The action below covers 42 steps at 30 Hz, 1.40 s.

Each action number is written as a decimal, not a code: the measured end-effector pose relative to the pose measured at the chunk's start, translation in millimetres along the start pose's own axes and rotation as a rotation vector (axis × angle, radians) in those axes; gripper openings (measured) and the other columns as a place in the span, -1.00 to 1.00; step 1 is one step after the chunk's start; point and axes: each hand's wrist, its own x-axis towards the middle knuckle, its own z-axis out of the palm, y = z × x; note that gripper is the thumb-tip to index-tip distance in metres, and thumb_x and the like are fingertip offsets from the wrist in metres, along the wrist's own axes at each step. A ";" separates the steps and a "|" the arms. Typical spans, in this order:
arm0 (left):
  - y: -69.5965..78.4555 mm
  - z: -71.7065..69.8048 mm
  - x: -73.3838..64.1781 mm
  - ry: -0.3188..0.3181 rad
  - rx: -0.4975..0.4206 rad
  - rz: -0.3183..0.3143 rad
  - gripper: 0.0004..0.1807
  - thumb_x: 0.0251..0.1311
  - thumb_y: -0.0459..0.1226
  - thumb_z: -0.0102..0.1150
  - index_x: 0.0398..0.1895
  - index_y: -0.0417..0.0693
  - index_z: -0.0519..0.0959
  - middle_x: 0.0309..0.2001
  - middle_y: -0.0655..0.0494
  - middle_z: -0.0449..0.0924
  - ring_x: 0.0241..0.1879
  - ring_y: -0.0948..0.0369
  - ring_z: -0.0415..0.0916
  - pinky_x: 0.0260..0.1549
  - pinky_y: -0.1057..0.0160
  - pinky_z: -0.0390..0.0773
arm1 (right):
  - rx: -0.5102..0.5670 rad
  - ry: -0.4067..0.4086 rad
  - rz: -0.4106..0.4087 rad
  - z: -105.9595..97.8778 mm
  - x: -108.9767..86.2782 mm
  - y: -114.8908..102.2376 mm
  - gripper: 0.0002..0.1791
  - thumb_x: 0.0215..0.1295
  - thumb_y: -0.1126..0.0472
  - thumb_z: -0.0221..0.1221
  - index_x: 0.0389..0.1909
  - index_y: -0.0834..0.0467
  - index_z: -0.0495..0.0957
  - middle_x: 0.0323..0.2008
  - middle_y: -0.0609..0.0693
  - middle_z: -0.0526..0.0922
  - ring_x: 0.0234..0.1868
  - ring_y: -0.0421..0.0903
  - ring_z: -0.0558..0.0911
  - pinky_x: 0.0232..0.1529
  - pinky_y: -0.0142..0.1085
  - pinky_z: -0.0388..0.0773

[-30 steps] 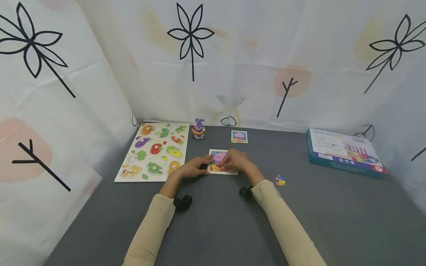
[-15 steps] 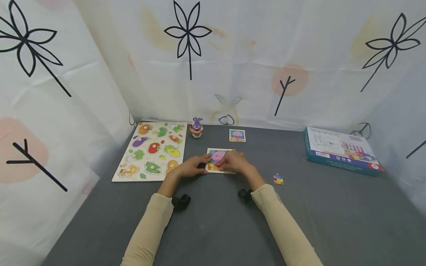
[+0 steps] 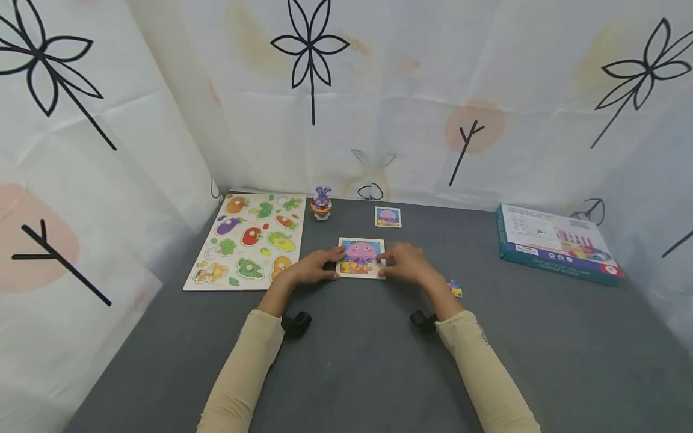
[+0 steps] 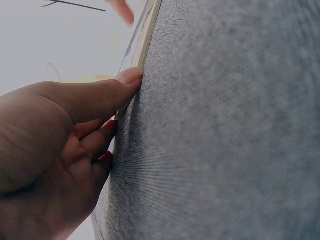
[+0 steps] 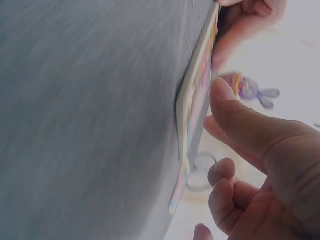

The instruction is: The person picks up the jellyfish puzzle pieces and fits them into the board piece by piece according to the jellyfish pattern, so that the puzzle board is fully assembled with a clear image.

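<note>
A small jigsaw puzzle [image 3: 360, 257] with a pink octopus picture in a pale frame lies on the grey table. My left hand [image 3: 313, 267] grips its left side, and in the left wrist view the thumb [image 4: 112, 92] presses on the frame's edge. Over the puzzle's right edge is my right hand [image 3: 408, 264], its fingers loosely bent and apart; in the right wrist view nothing sits between them. A loose puzzle piece [image 3: 456, 290] lies right of the puzzle, partly hidden behind my right wrist. Beyond the puzzle lies a small octopus picture card [image 3: 387, 217].
On the left lies a vegetable puzzle board [image 3: 246, 243]. A purple rabbit figurine [image 3: 322, 203] stands at the back beside it. A flat teal-sided box [image 3: 557, 243] rests at the right. White patterned cloth [image 3: 411, 120] hangs behind the table.
My right hand has drawn back rightward from the middle of the octopus puzzle to its right edge, uncovering the picture. The left hand has stayed at the left edge.
</note>
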 end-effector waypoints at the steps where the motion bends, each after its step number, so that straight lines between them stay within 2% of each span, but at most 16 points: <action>1: 0.7 -0.2 0.2 -0.003 -0.001 0.006 -0.36 0.20 -0.27 0.12 0.32 -0.26 0.19 0.42 -0.12 0.00 0.40 -0.07 -0.06 0.31 -0.07 0.05 | -0.006 0.008 0.008 -3.1 -6.0 5.2 -0.54 -0.01 0.04 0.34 -0.04 0.09 0.62 -0.48 0.12 0.58 -0.58 -0.17 0.17 -0.41 -0.21 0.12; 4: 1.9 0.1 1.0 -0.017 -0.005 0.004 -0.36 0.21 -0.26 0.11 0.33 -0.25 0.18 0.42 -0.12 -0.01 0.41 -0.07 -0.07 0.32 -0.07 0.04 | -0.011 0.032 0.042 -10.7 -25.4 24.4 -0.49 -0.05 0.05 0.37 -0.02 0.13 0.60 -0.55 0.05 0.44 -0.52 -0.15 0.19 -0.42 -0.22 0.09; 8: 1.1 0.6 1.0 -0.017 -0.003 -0.028 -0.36 0.21 -0.24 0.11 0.34 -0.19 0.18 0.43 -0.06 -0.02 0.41 -0.06 -0.09 0.32 -0.08 0.01 | 0.010 0.045 0.071 -16.9 -46.6 51.6 -0.46 -0.04 0.06 0.36 0.00 0.19 0.58 -0.63 -0.01 0.25 -0.54 -0.13 0.17 -0.49 -0.29 0.02; 15: -1.2 -1.2 0.2 -0.012 0.000 -0.045 -0.35 0.22 -0.22 0.10 0.35 -0.16 0.17 0.44 -0.04 -0.03 0.41 -0.09 -0.08 0.32 -0.12 0.00 | 0.034 -0.016 0.128 -26.6 -69.0 81.3 -0.36 -0.07 0.01 0.38 0.06 0.22 0.53 -0.58 -0.04 0.24 -0.53 -0.14 0.15 -0.52 -0.31 0.01; 19: -1.8 -2.7 0.0 -0.005 0.010 -0.043 -0.35 0.22 -0.22 0.10 0.35 -0.17 0.17 0.43 -0.05 -0.03 0.41 -0.09 -0.07 0.32 -0.12 0.00 | 0.015 -0.041 0.119 -30.5 -75.2 88.6 -0.34 -0.09 0.02 0.39 0.07 0.21 0.52 -0.52 0.01 0.31 -0.48 -0.10 0.23 -0.49 -0.26 0.11; 26: -0.6 -1.4 0.2 -0.013 0.010 -0.044 -0.35 0.22 -0.21 0.10 0.35 -0.16 0.17 0.44 -0.04 -0.03 0.40 -0.10 -0.07 0.31 -0.13 -0.01 | 0.007 -0.052 0.132 -33.2 -91.4 94.6 -0.29 -0.14 -0.04 0.40 0.08 0.19 0.52 -0.30 0.19 0.48 -0.30 0.02 0.37 -0.36 -0.14 0.27; 29: 0.5 -1.8 0.8 -0.019 0.003 -0.056 -0.35 0.22 -0.21 0.10 0.36 -0.14 0.17 0.44 -0.01 -0.04 0.41 -0.08 -0.08 0.33 -0.12 -0.02 | 0.005 -0.039 0.138 -35.3 -99.7 97.7 -0.37 -0.11 0.01 0.39 0.04 0.20 0.55 -0.29 0.21 0.47 -0.27 0.06 0.40 -0.33 -0.06 0.29; 36: 1.3 -2.5 0.8 -0.007 0.013 -0.049 -0.36 0.22 -0.22 0.11 0.35 -0.16 0.18 0.43 -0.04 -0.02 0.40 -0.09 -0.06 0.32 -0.12 0.00 | 0.036 0.038 0.094 -36.2 -109.5 107.0 -0.61 -0.05 0.15 0.36 -0.15 0.23 0.65 -0.46 0.05 0.48 -0.46 -0.13 0.32 -0.48 -0.33 0.18; 38: 1.3 -2.0 0.8 -0.009 0.013 -0.044 -0.36 0.22 -0.23 0.11 0.35 -0.16 0.19 0.43 -0.04 -0.02 0.40 -0.09 -0.06 0.32 -0.11 0.00 | 0.041 0.043 0.102 -36.3 -110.7 107.6 -0.61 -0.06 0.14 0.37 -0.17 0.23 0.66 -0.47 0.04 0.47 -0.47 -0.14 0.30 -0.48 -0.34 0.16; 42: 1.6 -1.5 0.1 -0.006 0.018 -0.034 -0.37 0.21 -0.24 0.11 0.34 -0.19 0.19 0.43 -0.07 -0.01 0.40 -0.10 -0.05 0.31 -0.12 0.00 | 0.013 0.048 0.122 -35.9 -110.1 106.9 -0.59 -0.09 0.08 0.38 -0.18 0.19 0.67 -0.41 0.07 0.51 -0.39 -0.08 0.39 -0.43 -0.26 0.19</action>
